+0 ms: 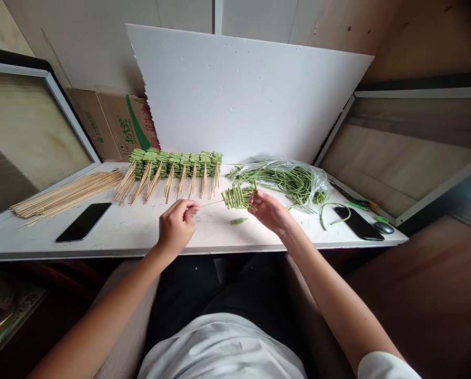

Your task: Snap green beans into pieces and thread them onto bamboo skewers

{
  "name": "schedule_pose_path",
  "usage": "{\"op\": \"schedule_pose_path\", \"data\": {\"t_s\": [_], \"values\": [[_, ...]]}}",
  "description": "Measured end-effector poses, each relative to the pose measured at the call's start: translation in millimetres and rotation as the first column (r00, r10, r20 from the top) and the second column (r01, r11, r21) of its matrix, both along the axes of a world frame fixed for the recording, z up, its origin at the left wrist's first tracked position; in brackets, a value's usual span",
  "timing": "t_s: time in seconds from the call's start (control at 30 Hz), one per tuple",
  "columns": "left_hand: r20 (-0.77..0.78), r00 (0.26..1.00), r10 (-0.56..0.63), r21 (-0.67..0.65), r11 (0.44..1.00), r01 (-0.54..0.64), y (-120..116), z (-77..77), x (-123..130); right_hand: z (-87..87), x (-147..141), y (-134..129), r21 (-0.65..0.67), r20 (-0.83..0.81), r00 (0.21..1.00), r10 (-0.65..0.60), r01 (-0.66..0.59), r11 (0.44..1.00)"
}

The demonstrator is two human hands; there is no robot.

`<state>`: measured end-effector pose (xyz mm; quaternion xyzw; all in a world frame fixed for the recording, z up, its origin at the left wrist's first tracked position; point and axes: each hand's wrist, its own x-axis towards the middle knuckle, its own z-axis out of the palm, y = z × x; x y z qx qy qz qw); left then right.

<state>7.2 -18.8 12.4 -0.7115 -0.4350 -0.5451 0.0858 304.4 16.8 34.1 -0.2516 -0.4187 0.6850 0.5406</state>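
Note:
My left hand [177,222] pinches the bare end of a bamboo skewer [211,203], held roughly level above the white table. Cut green bean pieces [233,198] are threaded side by side along the skewer's other half. At that far end, my right hand [272,211] has its thumb and fingers closed on a short bean piece [255,185]; the skewer's tip is hidden there. A few loose bean pieces [239,221] lie on the table just below. More pieces show partly behind the threaded ones.
Finished bean skewers [176,164] are stacked in bundles at the back. Bare skewers [71,192] lie at left near a phone [84,222]. Long beans [286,181] fill a plastic bag [322,181] at right. Another phone [360,223] lies beyond. A white board [243,95] stands behind.

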Motion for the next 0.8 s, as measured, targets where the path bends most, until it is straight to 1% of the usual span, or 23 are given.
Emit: {"op": "schedule_pose_path", "data": {"t_s": [0.27,0.43,0.6,0.7,0.8], "values": [[0.005,1.000,0.009,-0.022,1.000,-0.008,4,-6.7,0,-0.5,-3,-1,-0.014,0.030,0.999,-0.024,0.024,1.000],[-0.020,1.000,0.020,-0.004,1.000,-0.020,5,-8.5,-1,-1.1,-3,0,0.027,0.094,0.993,-0.064,0.062,0.998],[-0.047,0.998,0.048,0.023,0.999,-0.047,4,-7.6,0,-5.5,-4,2,0.086,0.183,0.962,-0.200,0.187,0.979],[-0.054,0.997,0.060,0.036,0.998,-0.058,3,-6.8,0,-6.2,-7,1,0.113,0.181,0.942,-0.281,0.264,0.958],[-0.063,0.996,0.064,0.054,0.997,-0.061,3,-6.7,0,-5.4,-10,0,0.113,0.166,0.933,-0.318,0.303,0.946]]}}
